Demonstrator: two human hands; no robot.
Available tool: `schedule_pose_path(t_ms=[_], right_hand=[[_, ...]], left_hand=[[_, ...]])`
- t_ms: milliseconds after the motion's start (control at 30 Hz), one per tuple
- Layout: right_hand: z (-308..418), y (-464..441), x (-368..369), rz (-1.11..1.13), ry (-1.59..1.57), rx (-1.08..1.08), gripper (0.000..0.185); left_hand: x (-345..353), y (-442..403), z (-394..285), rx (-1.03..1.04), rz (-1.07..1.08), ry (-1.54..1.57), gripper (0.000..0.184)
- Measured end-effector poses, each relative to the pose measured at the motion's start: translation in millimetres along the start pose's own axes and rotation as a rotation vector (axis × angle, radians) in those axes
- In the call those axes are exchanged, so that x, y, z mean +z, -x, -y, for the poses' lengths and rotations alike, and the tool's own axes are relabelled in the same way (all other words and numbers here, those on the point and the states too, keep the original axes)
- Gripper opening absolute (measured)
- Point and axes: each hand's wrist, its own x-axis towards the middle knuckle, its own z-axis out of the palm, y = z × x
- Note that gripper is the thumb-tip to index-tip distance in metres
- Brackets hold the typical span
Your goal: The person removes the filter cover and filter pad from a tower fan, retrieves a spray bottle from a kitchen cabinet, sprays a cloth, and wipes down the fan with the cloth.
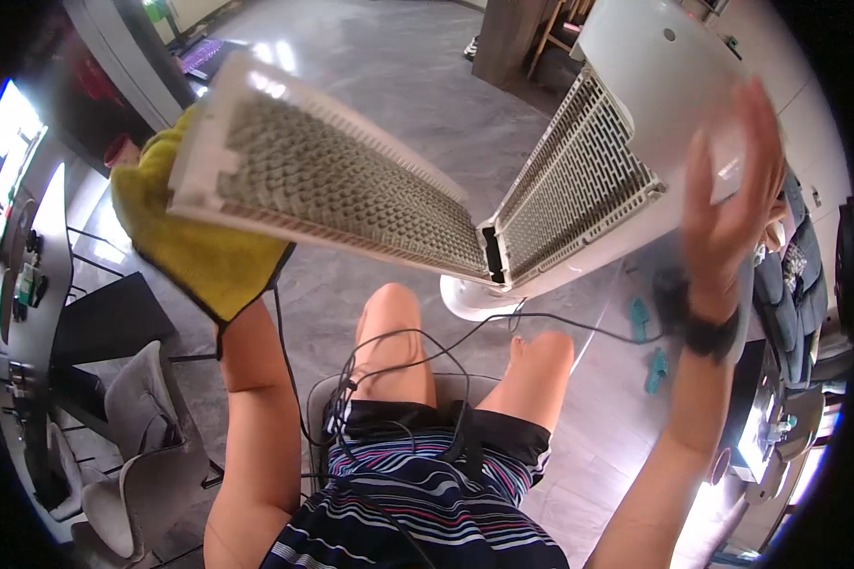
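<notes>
A long, cream-white grille cover [351, 185] from a tower fan is tilted up at the left, its slatted inner side facing me. My left hand, hidden under a yellow cleaning cloth with dark edging [194, 256], grips the cover's upper left end through the cloth. The cover's lower end meets the white tower fan body [626, 123], which leans to the upper right and shows a second slatted grille [579, 180]. My right hand [731, 190], blurred, has its fingers stretched out beside the body; whether it touches the surface I cannot tell.
Black cables [380, 360] lie across my lap and thighs. A round white base [474, 299] stands on the grey floor between my knees. Grey chairs [142, 455] are at left, beside a desk [38, 275]. Teal slippers [639, 318] and a grey sofa [797, 294] are at right.
</notes>
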Motion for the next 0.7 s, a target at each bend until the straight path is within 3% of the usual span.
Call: schedule_pose_path(t_ms=[133, 200, 300, 433, 533, 700], right_hand=[[90.4, 57.5, -18.1, 0.584, -0.653, 0.372, 0.03], [119.6, 88.7, -14.6, 0.798, -0.808, 0.617, 0.031], [149.4, 143.7, -1.3, 0.887, -0.949, 0.778, 0.032], [187.6, 121.0, 6.6, 0.88, -1.155, 0.541, 0.056], [211.9, 83.9, 17.2, 0.757, -1.38, 0.582, 0.057], [221.0, 24.9, 31.1, 0.585, -1.436, 0.527, 0.059]], left_hand=[[-14.1, 30.5, -32.9, 0.009, -0.082, -0.067, 0.057], [-18.0, 43.1, -43.5, 0.006, -0.117, -0.107, 0.056], [-16.8, 64.3, -58.7, -0.002, -0.164, -0.164, 0.056], [-15.2, 94.8, -65.1, -0.056, -0.259, -0.251, 0.055], [-19.2, 121.2, -57.6, -0.156, -0.345, -0.323, 0.054], [-34.3, 152.1, -21.4, -0.405, -0.429, -0.427, 0.053]])
